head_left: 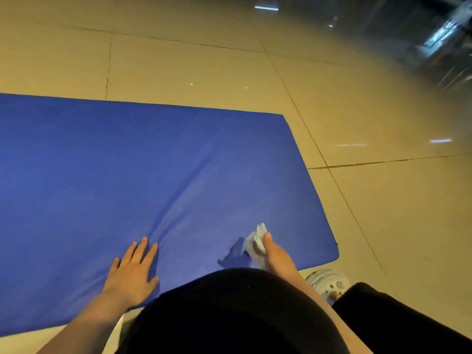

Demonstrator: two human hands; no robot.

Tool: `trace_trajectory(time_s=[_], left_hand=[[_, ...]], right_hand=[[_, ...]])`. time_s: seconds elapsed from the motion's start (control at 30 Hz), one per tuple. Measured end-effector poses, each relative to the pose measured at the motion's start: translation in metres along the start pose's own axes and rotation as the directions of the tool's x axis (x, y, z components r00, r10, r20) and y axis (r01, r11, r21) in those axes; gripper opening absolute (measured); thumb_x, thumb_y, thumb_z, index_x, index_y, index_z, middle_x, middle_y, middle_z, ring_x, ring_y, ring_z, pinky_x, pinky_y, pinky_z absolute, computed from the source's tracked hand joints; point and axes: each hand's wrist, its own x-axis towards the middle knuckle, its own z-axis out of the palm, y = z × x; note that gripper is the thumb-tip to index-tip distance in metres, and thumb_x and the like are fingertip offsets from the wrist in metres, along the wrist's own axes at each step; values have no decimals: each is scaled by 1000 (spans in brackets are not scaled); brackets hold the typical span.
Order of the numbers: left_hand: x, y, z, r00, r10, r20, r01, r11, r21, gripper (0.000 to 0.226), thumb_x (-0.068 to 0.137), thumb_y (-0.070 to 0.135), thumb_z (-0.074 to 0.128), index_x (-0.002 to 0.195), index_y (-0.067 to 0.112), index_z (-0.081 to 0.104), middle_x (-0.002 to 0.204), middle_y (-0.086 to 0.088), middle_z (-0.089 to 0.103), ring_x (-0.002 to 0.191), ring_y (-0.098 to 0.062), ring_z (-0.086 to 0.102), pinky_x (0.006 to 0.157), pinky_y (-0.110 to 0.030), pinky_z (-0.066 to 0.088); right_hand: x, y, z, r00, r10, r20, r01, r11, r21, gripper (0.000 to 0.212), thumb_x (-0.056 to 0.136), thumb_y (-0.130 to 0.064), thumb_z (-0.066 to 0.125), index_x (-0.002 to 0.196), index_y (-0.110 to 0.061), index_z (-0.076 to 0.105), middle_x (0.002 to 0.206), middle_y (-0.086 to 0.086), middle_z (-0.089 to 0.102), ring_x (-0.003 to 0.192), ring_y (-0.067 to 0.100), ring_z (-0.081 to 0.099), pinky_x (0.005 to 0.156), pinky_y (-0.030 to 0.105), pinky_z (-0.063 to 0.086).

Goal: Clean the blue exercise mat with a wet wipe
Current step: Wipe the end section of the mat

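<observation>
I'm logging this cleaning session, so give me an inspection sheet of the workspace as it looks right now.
Surface: beige tiled floor, glossy, with light reflections.
Job's things: blue exercise mat lies flat on the floor, creased near the left hand; white wet wipe bunched, on the mat near its right end.
Clutter: a light-coloured shoe just off the mat's near right corner.
Hands: left hand flat, fingers spread, pressing the mat; right hand grips the wipe.
Cables: nothing seen.
Surroundings: blurred dark reflective area top right; details cannot be told.
</observation>
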Motion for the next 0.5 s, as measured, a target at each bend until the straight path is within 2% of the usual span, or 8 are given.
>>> trace_trajectory(time_s=[0.07,0.17,0.23,0.3,0.33,0.4,0.47,0.5], left_hand=[[-10,-4,-3,999,24,34,-22,998,-51,84,98,59,44,159,25,-3,166,2,-10,153,-21,-1,121,-40,16],[-18,-6,-13,997,62,47,-55,989,-135,61,102,51,42,155,26,25,165,0,13,150,-21,20,116,-36,30],[-23,-5,-17,998,68,20,-62,979,-196,45,104,45,40,146,28,41,151,2,42,132,-19,45,102,-33,44],[-27,-1,-20,998,60,-18,-63,971,-231,37,104,42,41,138,30,48,128,7,59,111,-15,57,87,-28,49],[-29,2,-23,997,63,-39,-70,971,-227,35,104,41,42,137,29,49,125,8,61,109,-14,58,85,-28,50],[-28,12,-29,992,78,-97,-98,971,-219,36,104,40,43,137,28,50,131,8,59,115,-15,57,89,-30,50],[-25,27,-33,983,104,-152,-137,964,-227,36,104,39,45,138,28,50,137,8,56,120,-16,55,92,-31,49],[-23,35,-34,977,123,-173,-161,961,-226,37,103,40,45,138,28,49,139,8,54,122,-16,54,93,-31,48]], right_hand=[[-11,-8,-13,999,-42,-33,43,999,9,51,105,-45,25,140,-15,48,136,6,51,109,16,48,79,21,36],[-21,-6,-21,996,-41,-79,44,998,34,57,104,-50,27,140,-12,49,133,8,53,103,17,48,83,30,36],[-28,-3,-20,996,-34,-88,38,998,49,59,103,-53,28,140,-12,48,136,10,52,104,18,49,86,32,38],[-34,-2,-21,997,-19,-74,23,998,59,57,103,-52,29,138,-12,50,133,11,53,106,20,50,89,33,38],[-36,-4,-22,997,-17,-69,21,999,47,54,103,-51,29,135,-13,52,130,11,54,107,20,51,91,33,38],[-41,-8,-26,997,-51,-56,49,998,-26,47,104,-50,31,120,-17,59,123,9,57,109,22,54,95,34,41],[-40,-9,-36,995,-99,-29,96,989,-110,43,100,-58,34,98,-26,63,112,6,61,103,21,58,102,43,45],[-37,-8,-42,990,-136,-21,131,979,-153,45,99,-61,34,97,-27,63,110,4,61,100,21,58,102,45,45]])
